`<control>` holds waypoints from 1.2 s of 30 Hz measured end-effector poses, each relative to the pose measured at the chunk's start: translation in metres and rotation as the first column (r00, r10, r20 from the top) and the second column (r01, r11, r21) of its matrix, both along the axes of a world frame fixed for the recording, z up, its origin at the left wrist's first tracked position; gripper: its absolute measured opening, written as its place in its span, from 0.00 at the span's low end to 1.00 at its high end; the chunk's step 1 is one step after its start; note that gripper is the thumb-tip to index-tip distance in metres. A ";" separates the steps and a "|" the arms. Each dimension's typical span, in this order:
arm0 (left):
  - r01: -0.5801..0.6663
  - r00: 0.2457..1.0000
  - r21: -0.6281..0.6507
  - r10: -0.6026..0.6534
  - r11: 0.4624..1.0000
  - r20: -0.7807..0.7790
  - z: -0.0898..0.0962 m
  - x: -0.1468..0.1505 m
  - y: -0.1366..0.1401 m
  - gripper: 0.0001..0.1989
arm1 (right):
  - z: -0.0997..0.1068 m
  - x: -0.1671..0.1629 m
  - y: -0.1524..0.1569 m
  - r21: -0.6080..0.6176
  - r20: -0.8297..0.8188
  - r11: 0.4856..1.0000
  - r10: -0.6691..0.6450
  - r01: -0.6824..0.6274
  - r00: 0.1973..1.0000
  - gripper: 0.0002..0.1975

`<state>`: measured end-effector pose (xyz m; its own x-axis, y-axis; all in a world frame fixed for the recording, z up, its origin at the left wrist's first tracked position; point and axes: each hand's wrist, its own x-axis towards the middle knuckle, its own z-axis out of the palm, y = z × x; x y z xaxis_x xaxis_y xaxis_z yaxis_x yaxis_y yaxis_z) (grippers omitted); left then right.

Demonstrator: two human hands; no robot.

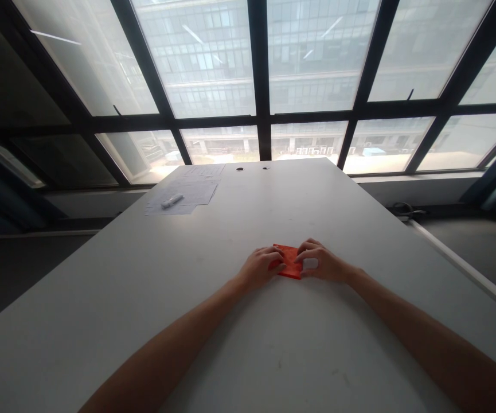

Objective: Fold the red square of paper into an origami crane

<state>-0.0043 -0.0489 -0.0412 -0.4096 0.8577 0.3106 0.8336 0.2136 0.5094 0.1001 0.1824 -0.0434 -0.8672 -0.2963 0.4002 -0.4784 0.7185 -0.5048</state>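
Observation:
A small flat red-orange square (289,263) lies on the white table in front of me; whether it is paper or cloth I cannot make out. My left hand (261,267) has its fingers curled over the left edge of the square, with the thumb near the side closer to me. At the opposite edge, my right hand (321,263) is closed with bent fingertips on the square's right side. White tabletop shows through the gap between that thumb and the fingers. Both hands hide parts of the square's sides.
The long white table (248,212) reaches toward large dark-framed windows. Several paper sheets (202,192) lie at its far left, with a whitish rolled or tube-like thing (172,201) on them. Near the far edge are two small dark holes (239,169). Cables (402,210) lie beyond the right edge.

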 end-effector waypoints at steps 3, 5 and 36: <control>0.001 1.000 0.009 0.000 1.000 -0.023 -0.001 -0.001 0.001 0.08 | -0.001 0.000 -0.002 0.029 0.004 1.000 -0.005 0.005 1.000 0.07; -0.005 0.999 0.008 0.005 1.000 -0.033 -0.002 -0.001 0.001 0.08 | -0.001 0.000 -0.002 0.032 0.007 0.999 -0.001 0.001 1.000 0.06; 0.004 1.000 0.019 -0.005 1.000 0.024 -0.002 -0.006 -0.001 0.14 | -0.008 -0.007 0.000 -0.238 0.195 0.970 0.088 -0.040 0.977 0.10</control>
<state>-0.0100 -0.0495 -0.0436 -0.4132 0.8537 0.3170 0.8222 0.2002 0.5328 0.0934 0.1824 -0.0517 -0.9195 -0.2740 0.2819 -0.3897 0.5414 -0.7450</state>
